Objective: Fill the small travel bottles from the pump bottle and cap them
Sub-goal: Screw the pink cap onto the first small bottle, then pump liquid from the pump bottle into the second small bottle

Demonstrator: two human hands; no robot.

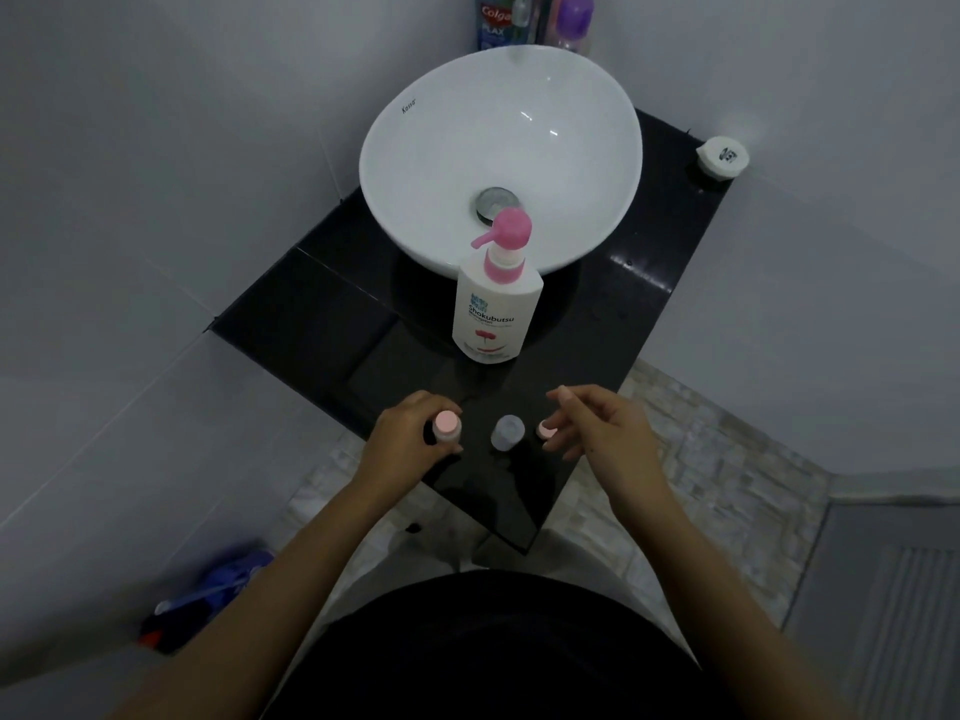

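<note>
A white pump bottle (496,304) with a pink pump head stands upright on the black counter (322,324), in front of the basin. Near the counter's front edge my left hand (410,433) is wrapped around a small travel bottle (448,427) that carries a pink cap. A second small clear bottle (508,432) stands uncapped beside it, untouched. To its right a loose pink cap (546,429) lies on the counter, with the fingertips of my right hand (597,426) at it; whether they grip it I cannot tell.
A white vessel basin (431,148) fills the back of the counter. A white round container (723,157) sits at the far right corner. Mouthwash and a purple-capped bottle (571,18) stand behind the basin. A blue object (218,589) lies on the floor at left.
</note>
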